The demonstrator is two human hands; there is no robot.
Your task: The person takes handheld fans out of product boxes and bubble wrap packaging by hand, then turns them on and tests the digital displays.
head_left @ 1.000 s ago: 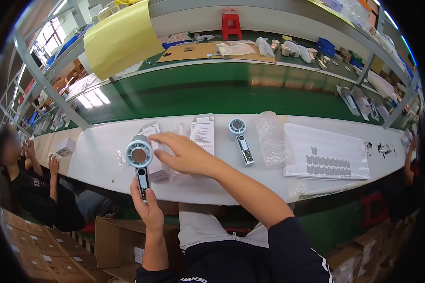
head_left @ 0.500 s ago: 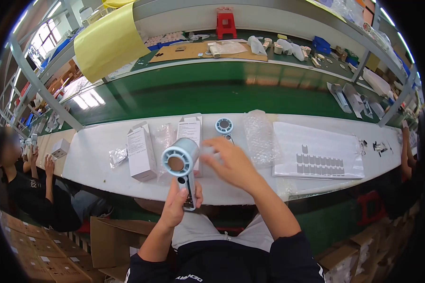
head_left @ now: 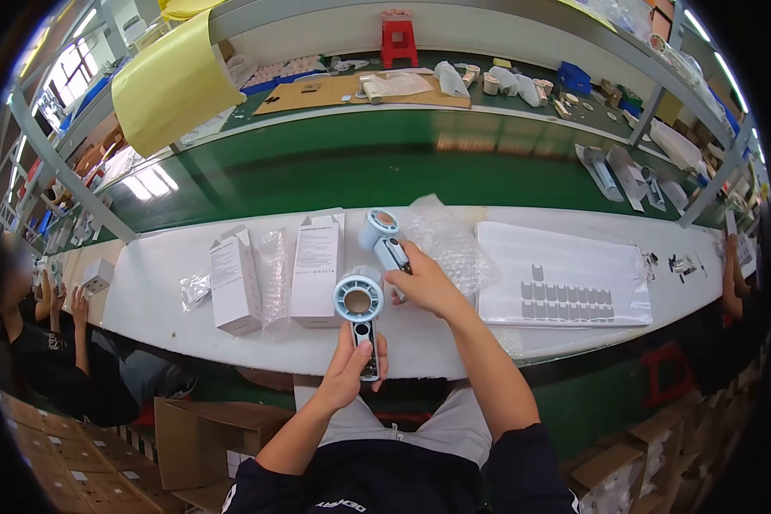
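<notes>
My left hand (head_left: 349, 371) is closed round the handle of a light-blue handheld fan (head_left: 357, 297), held upright with its round head facing me above the table's front edge. A second light-blue handheld fan (head_left: 380, 225) lies just beyond it, its head pointing away and to the left. My right hand (head_left: 421, 281) grips that fan's handle, the fingers wrapped round its lower end. Right behind my right hand is a sheet of bubble wrap (head_left: 448, 240). Left of the fans stand a white printed box (head_left: 319, 270) and a strip of bubble wrap (head_left: 274, 278).
Another white box (head_left: 235, 283) and a small clear plastic bag (head_left: 195, 292) sit further left. A sheet of grey stickers (head_left: 565, 257) covers the table's right part, with small dark parts (head_left: 682, 265) beyond. Co-workers sit at both sides; an open carton (head_left: 188, 437) stands below left.
My right hand, blurred in the air before, has taken hold of the second fan's handle. My left hand's fan has shifted right and lower in view.
</notes>
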